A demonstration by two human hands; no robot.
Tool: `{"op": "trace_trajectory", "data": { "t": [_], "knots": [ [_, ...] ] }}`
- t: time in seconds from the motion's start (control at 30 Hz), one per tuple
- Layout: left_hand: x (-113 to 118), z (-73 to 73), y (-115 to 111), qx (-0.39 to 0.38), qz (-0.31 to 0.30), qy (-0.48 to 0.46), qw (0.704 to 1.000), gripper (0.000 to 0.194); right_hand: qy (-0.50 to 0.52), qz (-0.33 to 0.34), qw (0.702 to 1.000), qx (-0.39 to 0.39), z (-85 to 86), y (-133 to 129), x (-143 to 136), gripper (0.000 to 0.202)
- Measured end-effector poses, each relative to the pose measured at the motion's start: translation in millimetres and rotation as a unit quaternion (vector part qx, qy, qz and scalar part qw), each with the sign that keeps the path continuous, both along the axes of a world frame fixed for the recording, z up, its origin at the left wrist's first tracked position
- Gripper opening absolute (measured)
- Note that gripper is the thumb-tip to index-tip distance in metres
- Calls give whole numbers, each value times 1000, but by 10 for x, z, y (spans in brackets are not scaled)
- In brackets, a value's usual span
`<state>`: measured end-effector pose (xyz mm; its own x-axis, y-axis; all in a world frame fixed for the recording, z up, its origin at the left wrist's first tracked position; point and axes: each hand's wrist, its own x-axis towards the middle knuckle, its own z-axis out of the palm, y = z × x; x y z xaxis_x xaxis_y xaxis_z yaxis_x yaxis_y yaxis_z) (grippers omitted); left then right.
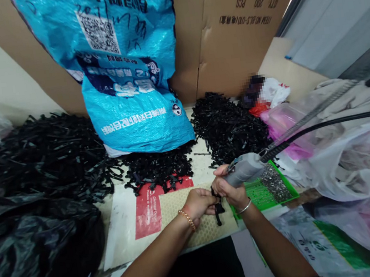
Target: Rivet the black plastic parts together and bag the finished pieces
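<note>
My right hand (231, 192) is wrapped around a grey electric screwdriver (247, 168), whose black cable (321, 126) runs off to the right. My left hand (197, 203) pinches a small black plastic part (218, 211) close to the tool's front end. The driver's tip is hidden by my fingers, so I cannot tell whether it touches the part. Both hands are above a beige textured mat (183, 223). Just right of my right hand sits a green tray (295, 194) with a heap of small metal screws (274, 182).
Heaps of black plastic parts lie left (42, 154), centre (161, 164) and right (229, 125). A blue woven sack (143, 112) stands over the centre heap, against cardboard (225, 59). A black bag (43, 254) is at left; plastic bags (356, 155) crowd the right.
</note>
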<state>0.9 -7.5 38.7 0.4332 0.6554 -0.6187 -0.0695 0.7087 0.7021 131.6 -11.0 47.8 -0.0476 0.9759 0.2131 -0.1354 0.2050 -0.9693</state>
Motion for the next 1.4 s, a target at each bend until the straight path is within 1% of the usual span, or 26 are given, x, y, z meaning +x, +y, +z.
{"op": "trace_trajectory", "data": {
  "t": [0.1, 0.17, 0.23, 0.3, 0.37, 0.43, 0.47, 0.53, 0.6, 0.67, 0.77, 0.87, 1.07, 1.23, 1.4],
  "knots": [
    [-16, -12, -2, 5, -5, -33, 999, 35, -5, -2, 999, 34, 229, -67, 34, 48],
    [-25, -11, 1, 0, -2, -47, 999, 38, -44, -20, 997, 55, 413, -151, 117, 55],
    [-28, -7, 6, -5, 7, -47, 999, 40, -100, -60, 992, 58, 549, -235, 241, 55],
    [-29, 1, 11, -9, 12, -42, 999, 39, -137, -119, 983, 42, 578, -290, 376, 52],
    [-31, 10, 16, -13, 12, -35, 999, 36, -136, -196, 971, 22, 494, -305, 495, 48],
    [-37, 21, 20, -15, 13, -34, 999, 33, -91, -271, 958, 11, 341, -292, 579, 40],
    [-42, 28, 20, -16, 12, -36, 999, 32, -56, -298, 953, 12, 262, -282, 607, 36],
    [-53, 41, 18, -14, 10, -41, 999, 30, 15, -324, 946, 21, 139, -268, 637, 30],
    [-59, 51, 11, -8, 12, -43, 999, 29, 57, -330, 942, 31, 83, -272, 641, 27],
    [-59, 54, 0, -5, 22, -39, 999, 29, 69, -327, 941, 44, 82, -295, 629, 25],
    [-48, 46, -14, -6, 36, -36, 999, 26, 68, -305, 949, 49, 103, -339, 597, 24],
    [-36, 25, -20, -2, 42, -37, 998, 25, 70, -289, 954, 39, 82, -363, 575, 25],
    [-34, -7, -22, 5, 41, -34, 999, 29, 54, -299, 952, 39, -15, -361, 609, 25],
    [-37, 2, -23, 6, 38, -31, 999, 31, 51, -305, 950, 37, -43, -347, 641, 26],
    [-37, 11, -26, 3, 40, -30, 999, 30, 56, -289, 955, 39, -65, -351, 660, 23]
  ]
}}
